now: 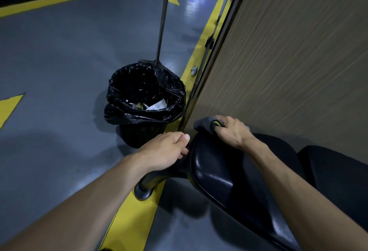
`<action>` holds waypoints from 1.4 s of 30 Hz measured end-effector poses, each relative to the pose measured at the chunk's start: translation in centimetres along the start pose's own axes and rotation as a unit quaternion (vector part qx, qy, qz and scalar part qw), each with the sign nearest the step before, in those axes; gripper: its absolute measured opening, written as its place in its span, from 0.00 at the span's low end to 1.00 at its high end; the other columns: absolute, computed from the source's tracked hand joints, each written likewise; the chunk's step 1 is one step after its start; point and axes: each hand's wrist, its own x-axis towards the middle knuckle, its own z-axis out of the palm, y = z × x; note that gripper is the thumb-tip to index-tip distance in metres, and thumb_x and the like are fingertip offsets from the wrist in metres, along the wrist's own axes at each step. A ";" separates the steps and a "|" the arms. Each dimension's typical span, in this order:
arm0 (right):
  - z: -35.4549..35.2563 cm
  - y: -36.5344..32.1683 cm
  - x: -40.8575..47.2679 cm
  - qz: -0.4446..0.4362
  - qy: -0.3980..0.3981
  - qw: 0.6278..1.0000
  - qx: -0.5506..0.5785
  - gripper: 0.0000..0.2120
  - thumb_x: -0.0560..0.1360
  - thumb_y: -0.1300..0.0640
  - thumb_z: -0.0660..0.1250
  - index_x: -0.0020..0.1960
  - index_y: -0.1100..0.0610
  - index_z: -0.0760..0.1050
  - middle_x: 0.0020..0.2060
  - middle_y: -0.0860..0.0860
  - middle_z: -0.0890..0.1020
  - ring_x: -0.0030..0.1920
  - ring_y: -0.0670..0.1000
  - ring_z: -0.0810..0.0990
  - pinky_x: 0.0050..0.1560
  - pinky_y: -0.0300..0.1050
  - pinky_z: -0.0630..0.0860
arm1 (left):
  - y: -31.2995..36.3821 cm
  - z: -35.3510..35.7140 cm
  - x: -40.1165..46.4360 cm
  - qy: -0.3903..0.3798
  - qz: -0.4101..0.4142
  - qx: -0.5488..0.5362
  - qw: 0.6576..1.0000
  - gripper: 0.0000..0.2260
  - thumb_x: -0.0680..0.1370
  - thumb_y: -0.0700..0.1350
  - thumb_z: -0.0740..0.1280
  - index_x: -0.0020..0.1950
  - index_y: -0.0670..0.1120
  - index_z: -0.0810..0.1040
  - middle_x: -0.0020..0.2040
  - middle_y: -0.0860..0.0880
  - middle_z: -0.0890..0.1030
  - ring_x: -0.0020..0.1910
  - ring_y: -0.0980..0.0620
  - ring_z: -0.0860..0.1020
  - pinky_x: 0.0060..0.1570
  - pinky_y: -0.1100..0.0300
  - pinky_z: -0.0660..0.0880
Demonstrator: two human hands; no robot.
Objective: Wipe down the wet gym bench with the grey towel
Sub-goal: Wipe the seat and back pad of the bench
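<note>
The gym bench has a glossy black padded seat (215, 171) that runs from the middle of the view to the lower right, with a black foot (143, 191) on the floor. My right hand (231, 131) grips the grey towel (203, 124) at the far end of the pad, next to the wall. The towel is bunched, and only its left part shows beyond my fingers. My left hand (169, 149) holds the near left edge of the pad, thumb on top and fingers curled under the rim.
A black bin (145, 99) lined with a black bag stands just beyond the bench, with scraps inside. A thin pole (162, 29) rises behind it. A tan panelled wall (288, 61) runs along the right. The grey floor (59, 71) has yellow lines.
</note>
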 end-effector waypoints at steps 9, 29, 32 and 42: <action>-2.1 1.7 0.2 0.005 -0.050 0.999 -0.018 0.09 0.75 0.43 0.56 0.39 0.44 0.71 0.51 0.57 0.81 0.55 0.61 0.78 0.51 0.49 0.69 | -0.8 -0.4 0.0 0.004 -0.004 0.018 1.000 0.19 0.83 0.62 0.51 0.66 0.58 0.75 0.55 0.59 0.84 0.53 0.62 0.82 0.64 0.50 0.75; 0.3 1.0 -1.5 -0.069 0.117 0.985 -0.107 0.17 0.76 0.43 0.61 0.60 0.52 0.73 0.51 0.58 0.83 0.52 0.64 0.81 0.48 0.52 0.73 | 0.4 -0.2 -0.5 0.019 -0.002 0.028 0.999 0.19 0.84 0.61 0.51 0.67 0.56 0.74 0.55 0.58 0.83 0.52 0.61 0.82 0.63 0.52 0.75; -0.7 3.3 -0.7 0.019 0.083 0.994 -0.073 0.18 0.72 0.40 0.59 0.54 0.50 0.75 0.49 0.59 0.82 0.52 0.65 0.80 0.49 0.52 0.74 | 0.4 -0.1 -0.9 0.020 -0.001 0.035 0.999 0.19 0.84 0.61 0.51 0.67 0.56 0.74 0.55 0.59 0.83 0.52 0.62 0.82 0.63 0.52 0.75; 0.5 -2.6 -0.7 -0.116 0.015 0.993 -0.014 0.14 0.68 0.39 0.59 0.46 0.44 0.76 0.45 0.50 0.83 0.49 0.56 0.80 0.50 0.50 0.75 | 0.5 -0.2 -0.3 0.077 -0.007 0.079 0.994 0.20 0.82 0.64 0.50 0.56 0.55 0.77 0.57 0.52 0.81 0.56 0.50 0.80 0.60 0.45 0.76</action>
